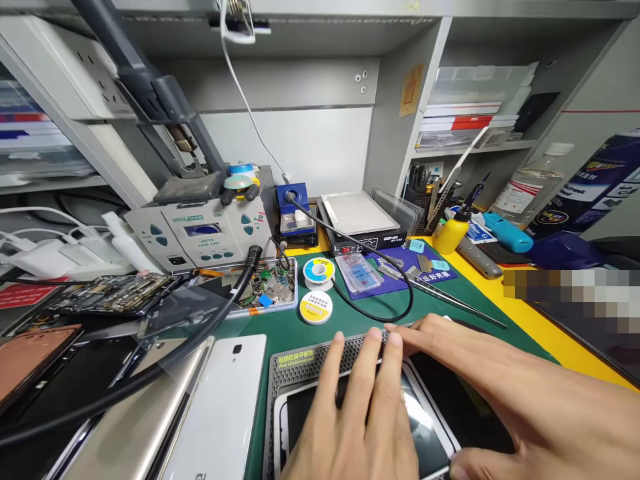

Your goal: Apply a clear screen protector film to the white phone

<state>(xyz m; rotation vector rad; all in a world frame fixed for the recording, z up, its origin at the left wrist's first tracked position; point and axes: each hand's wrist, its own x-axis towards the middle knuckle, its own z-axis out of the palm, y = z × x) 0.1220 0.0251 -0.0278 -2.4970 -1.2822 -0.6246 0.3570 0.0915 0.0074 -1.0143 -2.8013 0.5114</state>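
Observation:
A white-framed phone [434,437] with a dark screen lies on a grey anti-slip pad [295,370], its lower part cut off by the frame edge. My left hand [357,420] rests flat over the screen, fingers stretched out and a little apart. From the right, my right hand [490,387] spans the phone's edges. Its fingertips meet the far edge beside my left fingertips, and its thumb presses at the near right corner. Beneath the right hand is a dark flat area [455,400], which I cannot make out fully.
Left lie a white phone [230,393], a gold phone [145,400] and circuit boards [120,293]. A black hose [200,340] crosses them from the rework station [210,230]. Farther back are solder spools [319,272], a heating plate [363,220], tweezers [460,300] and a yellow bottle [450,233].

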